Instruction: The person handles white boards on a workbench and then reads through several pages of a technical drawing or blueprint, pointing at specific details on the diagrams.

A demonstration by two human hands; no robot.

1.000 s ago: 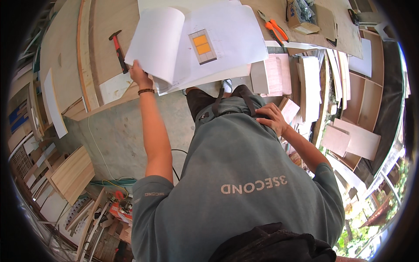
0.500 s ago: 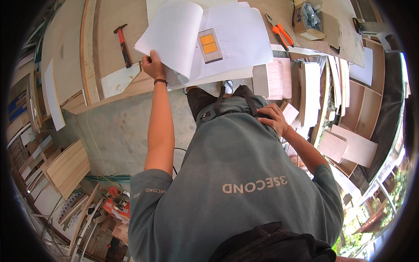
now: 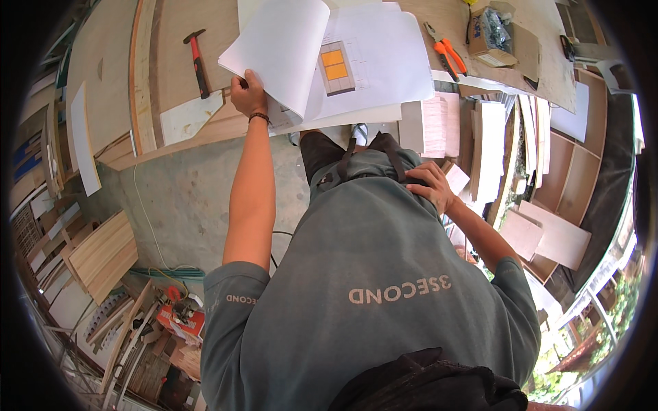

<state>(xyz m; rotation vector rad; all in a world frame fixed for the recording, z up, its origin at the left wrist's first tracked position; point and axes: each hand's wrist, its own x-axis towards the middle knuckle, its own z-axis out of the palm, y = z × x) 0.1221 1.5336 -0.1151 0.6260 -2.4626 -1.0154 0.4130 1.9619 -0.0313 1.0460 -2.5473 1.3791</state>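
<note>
1. Left hand (image 3: pixel 249 96) has slid off to the right along with the turned page (image 3: pixel 281 48), leaving a wider gap to the hammer (image 3: pixel 198 65) than a second ago; right hand (image 3: pixel 434 186) hasn't budged
2. From where I'm standing, the left looks pinched on that page's near edge, with the rest of it spread out beyond the grip and curling over on the right
3. Right hand's at the waist, fingers bent. Can't tell if it's hanging on to any cloth
4. Drawing sheet (image 3: pixel 391 61) with the orange panels lies over the bench (image 3: pixel 171 68), right of the grip and partly under that curl
5. My tip: pinch lightly, close to the edge, and carry the page in a wide loose arc so it doesn't crease
6. I'd also press the spare hand on the sheet right of the grip, otherwise the stack might drag
7. Hammer's just left of the grip, pliers (image 3: pixel 441 42) and the open box (image 3: pixel 492 57) well off right, so imo don't let the paper brush any of them
</note>
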